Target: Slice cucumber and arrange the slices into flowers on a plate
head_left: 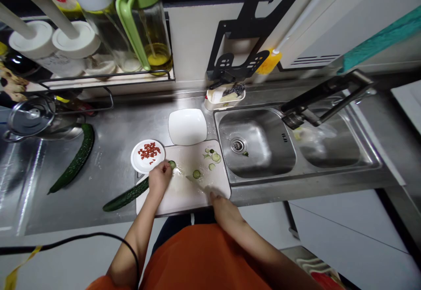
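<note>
My left hand (pixel 159 178) is closed around a long green cucumber (pixel 128 196), whose cut end shows just past my fingers over the white cutting board (pixel 184 198). In my right hand (pixel 225 210) is a knife (pixel 197 183), its blade pointing up and left across the board, apart from the cucumber. A single cucumber slice (pixel 196 174) lies near the blade tip. Several more thin slices and bits (pixel 212 156) are scattered at the board's upper right. Beside my left hand, a small white plate (pixel 135 160) holds chopped red pieces (pixel 149 150).
A white square dish (pixel 187 126) touches the board's far edge. Another cucumber (pixel 75 160) lies at left by a lidded pot (pixel 31 114). To the right are a steel double sink (pixel 259 150) and a dark faucet (pixel 315 101). A condiment rack (pixel 131 76) stands behind.
</note>
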{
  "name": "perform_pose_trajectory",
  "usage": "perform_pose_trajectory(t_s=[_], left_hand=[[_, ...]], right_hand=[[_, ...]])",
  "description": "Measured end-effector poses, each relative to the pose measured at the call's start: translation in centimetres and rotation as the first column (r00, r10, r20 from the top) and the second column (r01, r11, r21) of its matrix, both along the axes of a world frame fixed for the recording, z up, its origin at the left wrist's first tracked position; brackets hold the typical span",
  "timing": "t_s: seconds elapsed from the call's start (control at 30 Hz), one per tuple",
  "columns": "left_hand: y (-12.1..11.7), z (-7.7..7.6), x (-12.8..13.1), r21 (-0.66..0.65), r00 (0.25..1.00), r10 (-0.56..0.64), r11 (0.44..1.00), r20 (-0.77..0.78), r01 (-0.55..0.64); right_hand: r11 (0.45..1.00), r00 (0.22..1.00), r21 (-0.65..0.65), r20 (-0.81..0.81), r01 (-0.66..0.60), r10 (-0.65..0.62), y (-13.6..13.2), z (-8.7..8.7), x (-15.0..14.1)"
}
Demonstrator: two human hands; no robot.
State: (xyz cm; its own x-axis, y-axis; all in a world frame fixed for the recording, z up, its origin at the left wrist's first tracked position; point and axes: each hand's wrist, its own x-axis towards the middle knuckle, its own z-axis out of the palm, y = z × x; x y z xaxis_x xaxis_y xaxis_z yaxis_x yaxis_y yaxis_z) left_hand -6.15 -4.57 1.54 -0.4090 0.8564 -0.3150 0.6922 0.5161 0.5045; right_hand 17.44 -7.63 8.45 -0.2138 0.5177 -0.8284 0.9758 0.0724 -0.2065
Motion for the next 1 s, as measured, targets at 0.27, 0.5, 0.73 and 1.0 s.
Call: perform_pose_trajectory(t_s=[0.27, 0.5, 0.73, 1.0], left_hand=[[0.4, 0.3, 0.4, -0.103, 0.971, -0.084, 0.993, -0.223, 0.062], [0.8, 0.3, 1.0, -0.008, 0.941, -0.183, 0.982, -0.284, 0.188], [2.4, 0.2, 3.9, 0.04, 0.906, -0.423, 0.906, 0.013, 0.422], [3.8, 0.0, 7.6, -0.29, 0.871, -0.49, 0.828, 0.04, 0.479]], right_hand=[[0.999, 1.0, -0.028, 0.001, 0.017, -0.017, 0.1, -0.2, 0.1], [1.0, 1.0, 0.005, -0.003, -0.001, 0.001, -0.1, 0.1, 0.1], [0.997, 0.999, 0.071, 0.033, -0.022, 0.02, -0.6, -0.3, -0.1], [0.995, 0.999, 0.097, 0.033, -0.009, 0.005, -1.2, -1.0, -0.1]])
